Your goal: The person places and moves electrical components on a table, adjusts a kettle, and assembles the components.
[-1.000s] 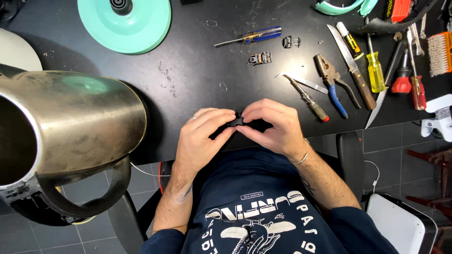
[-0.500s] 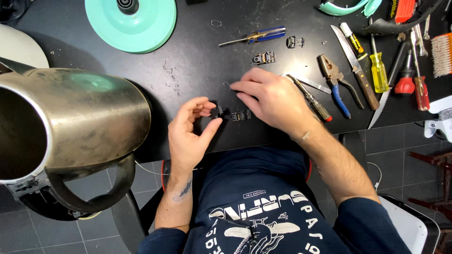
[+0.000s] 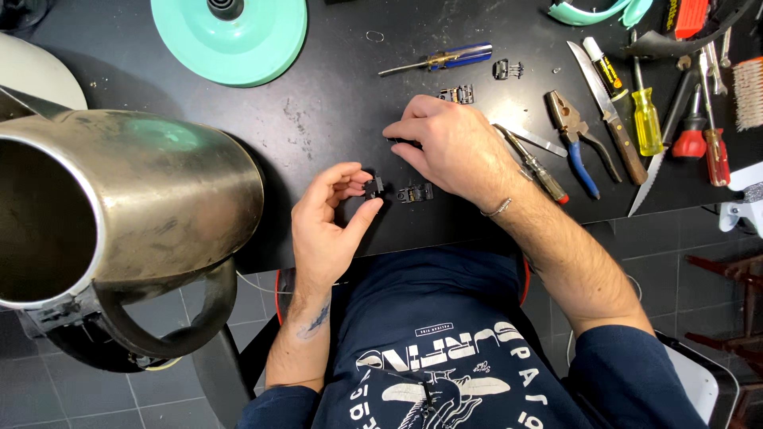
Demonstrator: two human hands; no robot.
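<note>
My left hand (image 3: pixel 327 218) pinches a small black plastic part (image 3: pixel 373 188) between thumb and fingertips, just above the black table's front edge. A second small black part (image 3: pixel 416 193) lies on the table right beside it. My right hand (image 3: pixel 445 147) rests palm down a little further back, fingers curled over another small dark piece (image 3: pixel 403 144) at its fingertips; whether it grips that piece is unclear. Two more small clip-like parts (image 3: pixel 458 94) (image 3: pixel 505 69) lie behind the right hand.
A large metal kettle (image 3: pixel 119 206) lies on its side at the left. A turquoise round base (image 3: pixel 229 36) sits at the back. A blue-handled screwdriver (image 3: pixel 445 59), pliers (image 3: pixel 574 135), a knife (image 3: pixel 608 111) and several more screwdrivers lie to the right on the black table (image 3: pixel 318 103).
My hands, joined over one small part a second ago, have separated. The right hand moved back and rightwards across the table; the left kept a small black part.
</note>
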